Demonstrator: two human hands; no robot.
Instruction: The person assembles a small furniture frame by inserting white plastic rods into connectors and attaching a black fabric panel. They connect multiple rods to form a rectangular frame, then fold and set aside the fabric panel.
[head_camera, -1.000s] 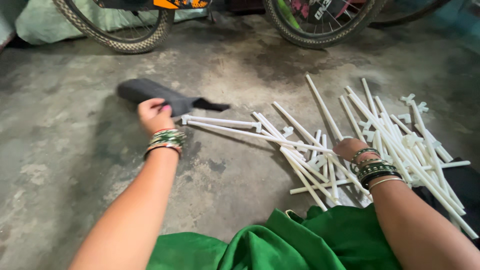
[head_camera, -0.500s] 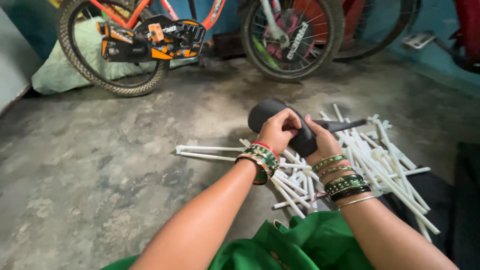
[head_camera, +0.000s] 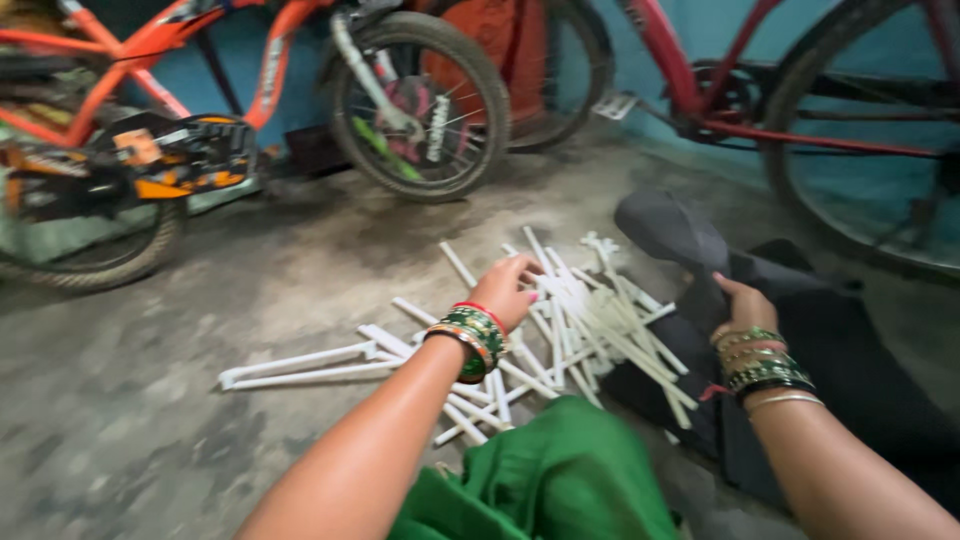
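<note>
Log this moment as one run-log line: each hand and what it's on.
left hand: reaching onto white sticks pile | right hand: gripping dark grey tool | surface: concrete floor | background: bicycles

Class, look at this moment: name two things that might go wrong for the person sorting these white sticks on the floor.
1. The left hand reaches into a loose, crisscrossed pile of white sticks; pulling one may scatter or snag others.
2. The right hand holds a dark grey object right above the pile; if it slips, it could knock sticks away.
</note>
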